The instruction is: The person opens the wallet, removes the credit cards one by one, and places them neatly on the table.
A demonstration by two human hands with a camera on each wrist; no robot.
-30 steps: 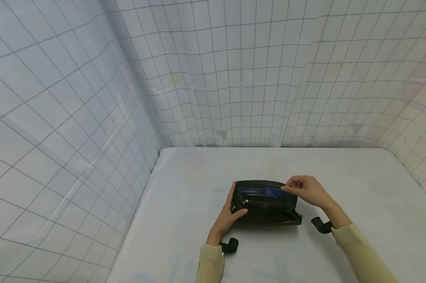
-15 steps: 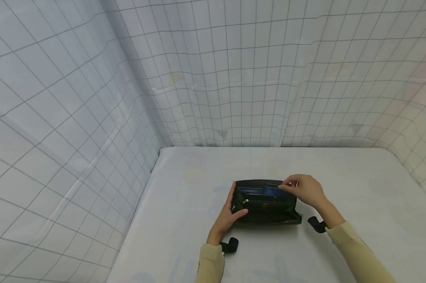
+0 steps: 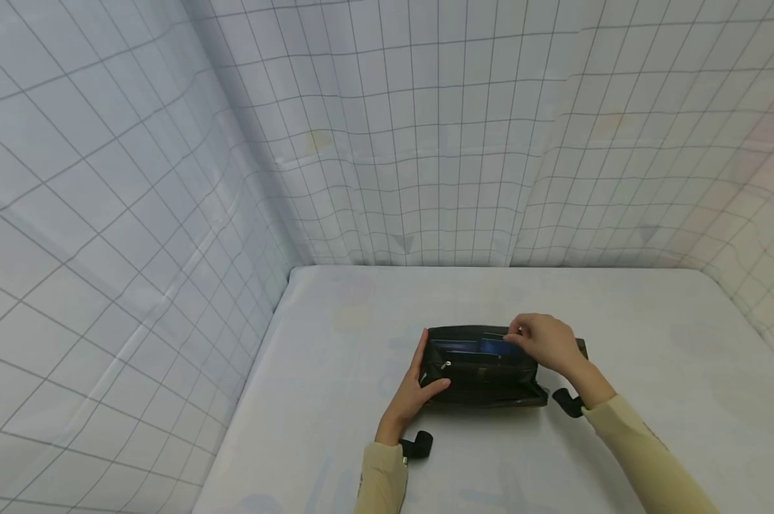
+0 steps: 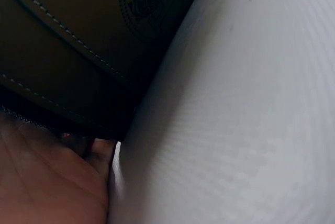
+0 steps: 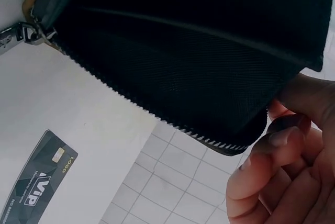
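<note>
A long dark zip-around wallet lies unzipped and spread open, with blue cards in the slots along its back panel. My left hand grips its left end, thumb over the front, fingers along the side. In the left wrist view the wallet's brown outside shows pale stitching and a round embossed emblem. My right hand pinches at the back panel's top edge, near the right-hand slot. Its curled fingers are at the zip corner in the right wrist view, the thumb tip hidden behind the dark lining.
A dark card printed "Vip" lies on the white table, to the wallet's right and partly behind my right hand in the head view. A metal zip pull hangs at the wallet's end. Grid-patterned sheets enclose the table.
My right hand has slid slightly left and back along the wallet's top edge, uncovering the dark card behind it. The left hand and wallet have stayed nearly still.
</note>
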